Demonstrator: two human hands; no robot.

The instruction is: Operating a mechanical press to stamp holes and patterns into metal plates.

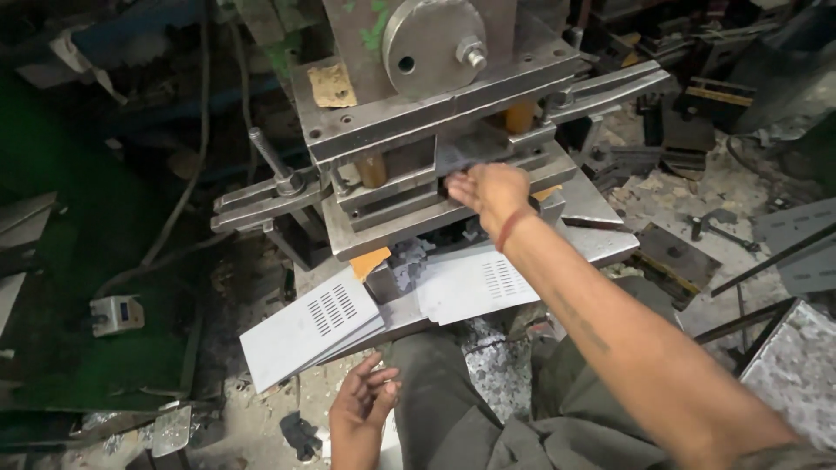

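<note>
A small grey switch box (115,314) lies on the dirty floor at left, while flat metal bars (675,261) and scrap plates (797,245) clutter the right.

The right hand (489,190) reaches into the press (435,130). Slotted sheets (306,326) lie before the press, left of the arm; the left hand (361,409) is below them.

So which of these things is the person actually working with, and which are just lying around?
In use:
right hand reaching into the press die
left hand low by the stack of slotted metal sheets
second slotted sheet under the right forearm

Lying about:
grey switch box on the floor
metal scrap bits
loose steel plates
perforated panel
</note>
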